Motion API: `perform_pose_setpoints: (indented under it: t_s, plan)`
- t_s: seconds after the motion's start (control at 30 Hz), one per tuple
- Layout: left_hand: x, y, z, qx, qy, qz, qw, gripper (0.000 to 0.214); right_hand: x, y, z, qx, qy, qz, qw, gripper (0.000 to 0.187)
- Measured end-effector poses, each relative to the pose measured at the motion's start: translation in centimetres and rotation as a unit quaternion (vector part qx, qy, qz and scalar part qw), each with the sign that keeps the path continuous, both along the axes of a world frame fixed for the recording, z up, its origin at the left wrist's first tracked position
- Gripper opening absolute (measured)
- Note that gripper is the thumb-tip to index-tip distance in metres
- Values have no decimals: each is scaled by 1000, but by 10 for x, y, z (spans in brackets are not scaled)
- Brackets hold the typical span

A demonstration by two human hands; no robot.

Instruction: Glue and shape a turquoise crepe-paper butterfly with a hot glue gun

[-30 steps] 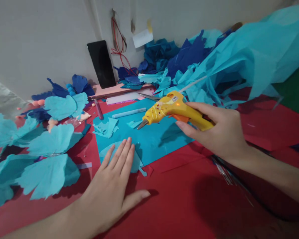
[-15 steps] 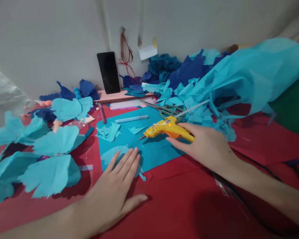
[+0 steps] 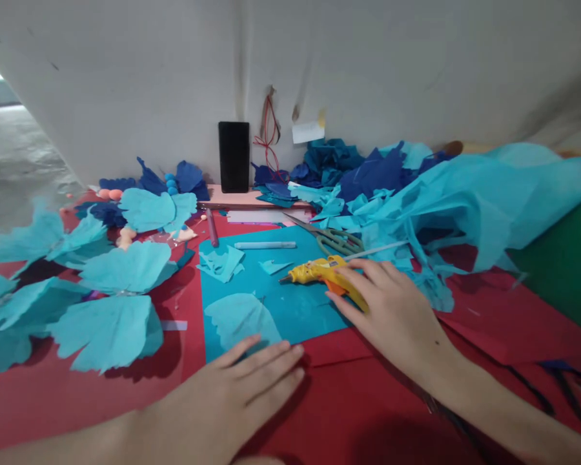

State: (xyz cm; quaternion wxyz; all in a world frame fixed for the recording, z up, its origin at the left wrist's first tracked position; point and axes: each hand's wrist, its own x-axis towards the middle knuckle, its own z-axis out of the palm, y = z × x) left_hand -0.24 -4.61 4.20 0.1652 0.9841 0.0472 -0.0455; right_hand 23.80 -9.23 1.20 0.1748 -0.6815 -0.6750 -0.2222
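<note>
My right hand [image 3: 392, 310] rests over the handle of a yellow glue gun [image 3: 319, 271], fingers curled round it, as the gun lies on a teal sheet [image 3: 300, 303]. Its nozzle points left. My left hand [image 3: 242, 387] lies flat and open on the red surface [image 3: 368, 400], fingertips at the lower edge of the teal sheet. Just above those fingers lies a light-blue paper petal [image 3: 239, 320].
Scissors [image 3: 336, 240] and a pale glue stick [image 3: 265, 245] lie behind the gun. Light-blue paper flowers [image 3: 111, 297] spread at the left. Heaps of blue tissue paper [image 3: 465, 200] fill the right. A black phone [image 3: 233, 157] leans against the wall.
My right hand lowered the glue gun from the air onto the teal sheet. My left hand slid back off the paper petal toward me and turned sideways.
</note>
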Motion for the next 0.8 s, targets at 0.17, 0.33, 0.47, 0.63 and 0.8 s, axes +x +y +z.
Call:
perform_pose_setpoints:
  t_s: [0.17, 0.33, 0.47, 0.63, 0.8]
  plan:
    - [-3, -4, 8, 22, -2, -38, 999, 42, -32, 20, 27, -191, 148, 158, 957, 20]
    - [-8, -6, 5, 19, -55, -25, 998, 36, -60, 68, 38, -307, 155, 215, 914, 18]
    - [-11, -10, 0, -40, -91, 18, 995, 34, -74, 98, 43, -410, 142, 277, 857, 15]
    - [-14, -11, -12, -158, -121, 97, 975, 35, -86, 111, 46, -484, 135, 288, 816, 15]
    - [-17, -10, -18, -221, -123, 118, 960, 34, -86, 115, 44, -533, 153, 298, 777, 11]
